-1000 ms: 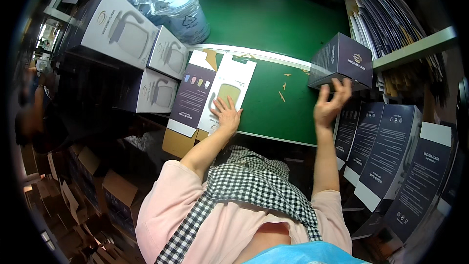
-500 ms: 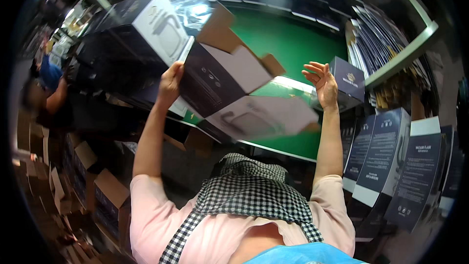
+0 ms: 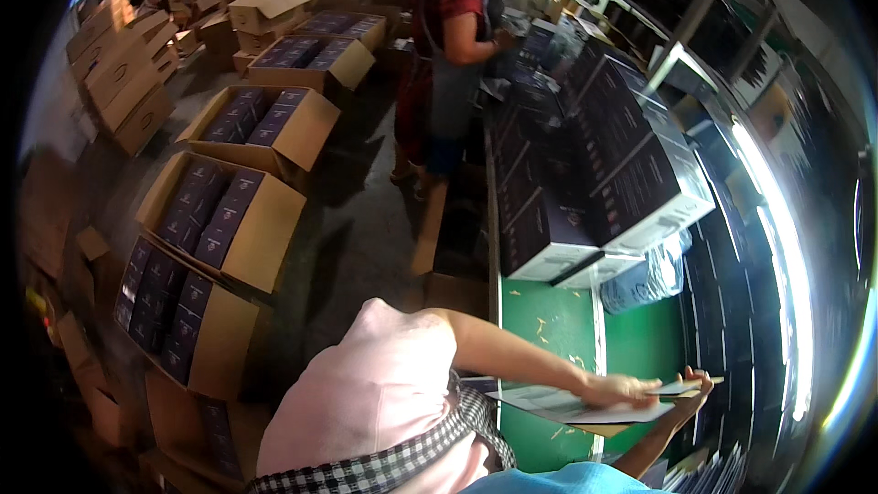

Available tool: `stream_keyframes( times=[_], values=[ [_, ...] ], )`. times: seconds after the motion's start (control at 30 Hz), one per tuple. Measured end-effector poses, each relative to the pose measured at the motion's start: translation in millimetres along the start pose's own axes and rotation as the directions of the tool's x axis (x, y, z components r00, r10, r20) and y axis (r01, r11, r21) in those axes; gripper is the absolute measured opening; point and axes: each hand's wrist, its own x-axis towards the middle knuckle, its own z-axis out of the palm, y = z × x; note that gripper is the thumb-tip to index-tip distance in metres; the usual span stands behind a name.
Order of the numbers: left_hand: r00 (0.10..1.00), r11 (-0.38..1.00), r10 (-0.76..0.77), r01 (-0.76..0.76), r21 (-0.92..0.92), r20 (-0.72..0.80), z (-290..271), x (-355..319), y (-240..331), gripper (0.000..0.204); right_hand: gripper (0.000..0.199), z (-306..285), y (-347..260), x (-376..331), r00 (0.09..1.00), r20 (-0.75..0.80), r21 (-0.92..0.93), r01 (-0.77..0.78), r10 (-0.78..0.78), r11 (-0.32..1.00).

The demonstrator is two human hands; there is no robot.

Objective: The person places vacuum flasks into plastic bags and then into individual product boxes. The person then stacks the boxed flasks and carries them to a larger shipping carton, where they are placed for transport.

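A dark-printed folding carton (image 3: 541, 400), its pale panel seen at a slant, lies between my hands over the green table (image 3: 540, 334) at the lower right. My left hand (image 3: 622, 391), somewhat blurred, is closed on the carton near its far end. My right hand (image 3: 692, 395) has its fingers bent round a flap at that end. My own shoulder and the steep angle hide most of the carton's printed side.
Dark finished cartons (image 3: 585, 192) stand in rows farther along the table, beside clear plastic bags (image 3: 645, 279). Open shipping boxes (image 3: 265, 233) packed with dark cartons line the floor at left. A person (image 3: 448, 46) stands at the table's far end. Flat cartons (image 3: 709, 476) stand at lower right.
The view has swung left, toward the shipping boxes. My right hand, raised open and apart from the carton before, is now on it. The carton has tipped to a flatter angle.
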Motion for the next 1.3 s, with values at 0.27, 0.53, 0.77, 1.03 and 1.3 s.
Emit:
stream_keyframes(
  times=[0.27,0.53,0.77,1.03,1.3],
  values=[
    [0.957,0.876,-0.291,0.26,0.406,0.014,61.3,-68.3,208.2,0.119,0.041,-26.0,-12.2,22.5,0.962,-0.249,-0.025,0.113,-0.116,0.993],
    [0.958,0.92,-0.281,0.25,0.303,0.061,40.3,-64.8,181.3,0.078,0.042,-38.7,-60.7,-15.9,0.873,-0.079,-0.199,0.459,-0.481,0.866],
    [0.992,0.842,-0.107,0.13,0.524,-0.073,63.3,-52.7,132.2,0.066,0.042,-58.8,-2.2,29.0,0.141,0.187,-0.7,0.713,-0.972,-0.032],
    [0.794,0.968,-0.247,0.234,-0.097,-0.556,-0.8,-36.1,135.3,0.068,0.038,-27.7,-112.6,-61.9,0.911,0.079,-0.697,0.341,-0.405,0.631],
    [0.794,0.928,0.142,0.102,0.359,-0.592,29.3,-14.1,127.0,0.075,0.078,14.9,-88.7,-77.9,0.939,0.327,-0.639,0.3,-0.103,0.708]
  ],
)
